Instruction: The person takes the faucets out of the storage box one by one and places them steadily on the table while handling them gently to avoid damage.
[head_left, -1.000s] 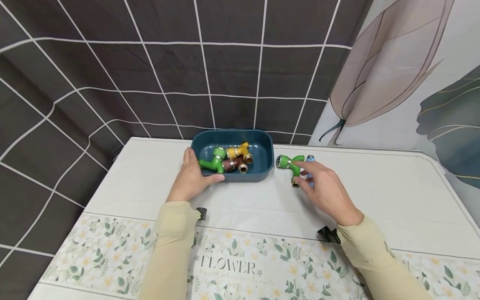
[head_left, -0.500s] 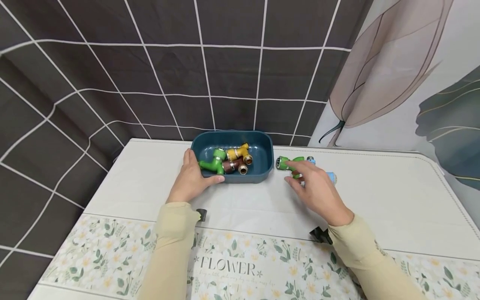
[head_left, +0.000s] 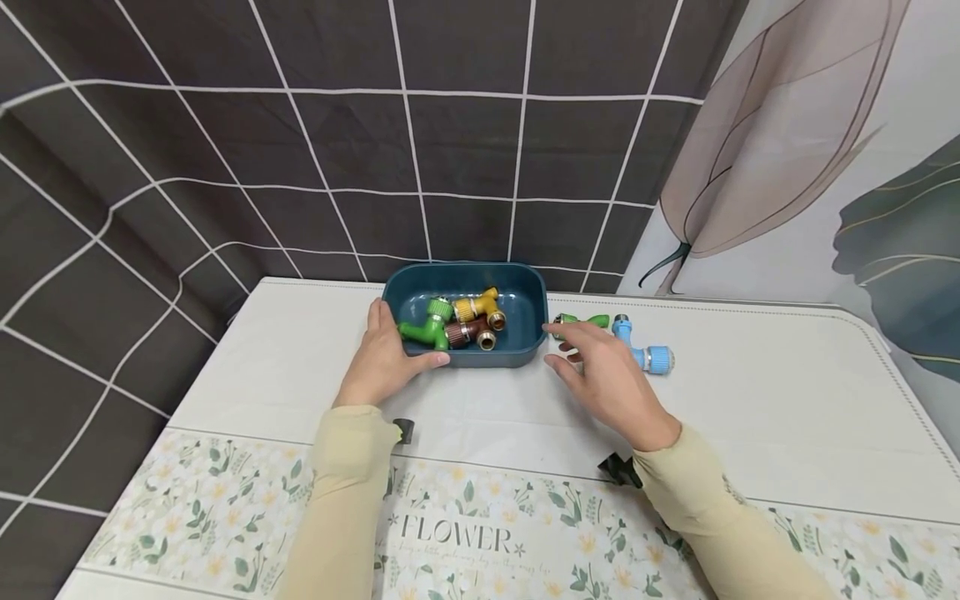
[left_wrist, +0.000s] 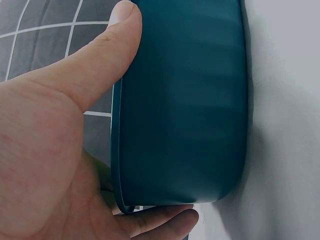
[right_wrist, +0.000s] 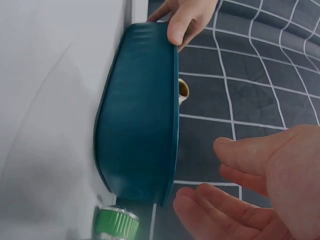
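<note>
A dark teal plastic basin (head_left: 480,358) stands at the back of the table. Inside lie a green tap (head_left: 427,332), a yellow tap (head_left: 477,305) and a brown tap (head_left: 461,332). My left hand (head_left: 378,358) holds the basin's front left corner, thumb over the front rim and fingers along the end wall. Beside the basin's right end, my right hand (head_left: 611,375) has loose, parted fingers with nothing between them; whether they touch the rim, I cannot tell. Partly hidden behind it lies a second green tap (head_left: 597,320). A light blue tap (head_left: 657,359) lies to its right.
A white table cover (head_left: 772,392) with a floral band lies under everything. Right behind the basin hangs a dark cloth with a white grid (head_left: 465,150). A leaf-patterned curtain (head_left: 795,192) hangs at the back right.
My right hand has moved left, from over the green tap on the table to the basin's right end, uncovering the blue tap. The left hand and basin stay put.
</note>
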